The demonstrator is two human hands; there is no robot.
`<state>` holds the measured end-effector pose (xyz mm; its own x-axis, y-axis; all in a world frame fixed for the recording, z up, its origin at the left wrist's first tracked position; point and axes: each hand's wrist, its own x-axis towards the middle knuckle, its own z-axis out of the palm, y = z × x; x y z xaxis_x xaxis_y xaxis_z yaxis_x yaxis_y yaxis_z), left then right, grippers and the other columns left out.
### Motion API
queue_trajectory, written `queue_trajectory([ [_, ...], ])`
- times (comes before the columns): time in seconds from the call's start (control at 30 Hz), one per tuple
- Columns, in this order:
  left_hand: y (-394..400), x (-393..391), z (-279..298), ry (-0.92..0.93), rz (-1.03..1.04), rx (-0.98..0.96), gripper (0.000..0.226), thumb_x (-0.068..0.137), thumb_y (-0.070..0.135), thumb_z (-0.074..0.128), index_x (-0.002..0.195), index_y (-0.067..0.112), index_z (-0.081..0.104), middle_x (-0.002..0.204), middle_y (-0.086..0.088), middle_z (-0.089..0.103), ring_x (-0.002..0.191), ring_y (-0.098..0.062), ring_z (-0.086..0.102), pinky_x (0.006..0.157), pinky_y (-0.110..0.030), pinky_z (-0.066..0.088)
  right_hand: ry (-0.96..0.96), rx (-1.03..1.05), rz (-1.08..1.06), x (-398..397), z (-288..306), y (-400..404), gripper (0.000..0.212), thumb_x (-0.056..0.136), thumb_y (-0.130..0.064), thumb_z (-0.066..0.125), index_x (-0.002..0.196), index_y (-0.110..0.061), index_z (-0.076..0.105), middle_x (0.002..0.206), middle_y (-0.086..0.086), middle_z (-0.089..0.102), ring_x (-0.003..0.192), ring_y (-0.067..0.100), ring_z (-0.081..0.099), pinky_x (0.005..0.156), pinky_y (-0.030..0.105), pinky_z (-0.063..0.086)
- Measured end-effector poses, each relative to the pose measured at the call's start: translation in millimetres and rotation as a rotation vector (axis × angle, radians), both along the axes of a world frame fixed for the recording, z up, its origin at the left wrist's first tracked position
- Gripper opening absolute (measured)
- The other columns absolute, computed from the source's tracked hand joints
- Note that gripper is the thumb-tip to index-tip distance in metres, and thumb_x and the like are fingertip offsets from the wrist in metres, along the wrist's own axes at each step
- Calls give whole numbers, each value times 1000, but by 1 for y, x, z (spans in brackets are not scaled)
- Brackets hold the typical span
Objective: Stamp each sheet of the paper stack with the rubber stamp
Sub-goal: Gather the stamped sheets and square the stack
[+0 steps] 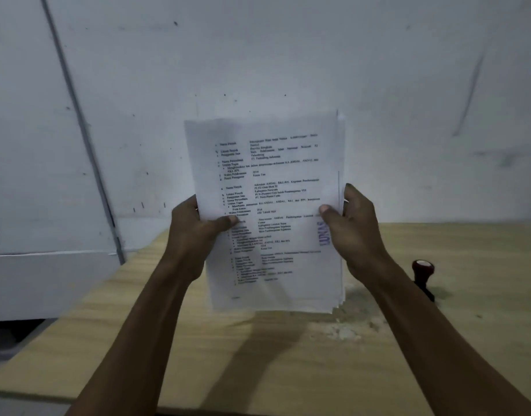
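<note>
Both forearms reach in from the near edge over the wooden table (288, 370). Left hand (195, 232) grips the left edge of the paper stack (270, 211), thumb across the front; right hand (352, 232) grips the right edge the same way. Stack is held upright, clear of the table or with its lower edge just at it; cannot tell which. Sheet edges are fanned slightly at the lower right. Rubber stamp (423, 277), dark with a red-rimmed top, stands untouched on the table to the right, near the right wrist. Judgement: the step looks like squaring or inspecting the stack, not stamping. Next move calls for laying the stack flat, freeing the right hand for the stamp, and keeping the left on the paper. Top sheet carries printed list text, too blurred to read reliably; "ANDAL" seems to recur. A purple stamp mark (323, 234) runs vertically beside the right thumb, illegible. Behind, a white wall (288, 55).
</note>
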<state>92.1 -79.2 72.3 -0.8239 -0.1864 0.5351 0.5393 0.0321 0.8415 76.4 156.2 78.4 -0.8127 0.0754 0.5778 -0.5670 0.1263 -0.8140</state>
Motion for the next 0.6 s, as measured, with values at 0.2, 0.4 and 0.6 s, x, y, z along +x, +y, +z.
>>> queue_trajectory([
  [0.2,17,1,-11,-39,32,-6,35,75,-8,69,101,15,68,96,3,75,83,-21,73,67,-32,59,-74,-85,18,0,-21,12,16,91,0,59,104,-8,63,98,9,72,87,25,71,70,41,61],
  [0.4,21,-2,-6,-41,19,11,34,75,-7,68,98,18,68,98,1,75,83,-24,73,73,-40,58,-105,-179,78,-4,-26,17,20,89,-4,66,106,-15,64,97,0,74,82,14,73,65,26,59],
  [0.6,15,-8,-10,-76,-71,72,34,68,-2,72,96,17,72,99,-4,75,85,-29,73,72,-43,58,-112,-200,152,-9,-30,19,27,84,-1,71,101,-20,65,89,-6,76,79,14,74,62,23,58],
])
